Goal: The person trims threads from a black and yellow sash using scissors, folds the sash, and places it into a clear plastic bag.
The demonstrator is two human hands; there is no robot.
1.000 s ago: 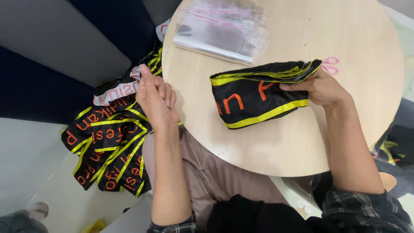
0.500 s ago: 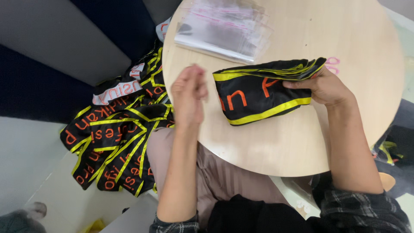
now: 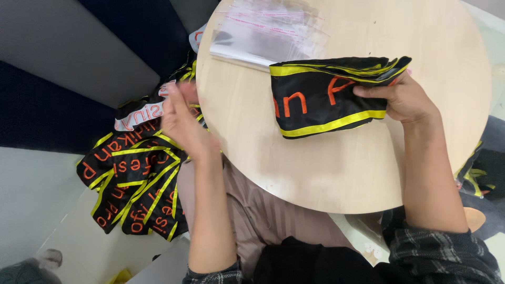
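Observation:
My right hand (image 3: 402,97) grips the right end of a folded black sash (image 3: 326,94) with yellow edging and orange letters, held just above a round wooden table (image 3: 336,163). My left hand (image 3: 181,123) is off the table's left edge, blurred, fingers spread, over a pile of similar black sashes (image 3: 134,179) that hangs beside my lap. It holds nothing that I can see. A white sash (image 3: 139,115) with orange letters lies on top of that pile, close to my left fingers.
A stack of clear plastic bags (image 3: 265,31) lies at the table's far side. A dark blue and grey padded wall (image 3: 68,63) runs along the left. More black and yellow fabric (image 3: 481,176) shows under the table's right edge.
My left hand rose over the table edge half a second ago and has swung back left over the sash pile. The folded sash in my right hand has stayed in place.

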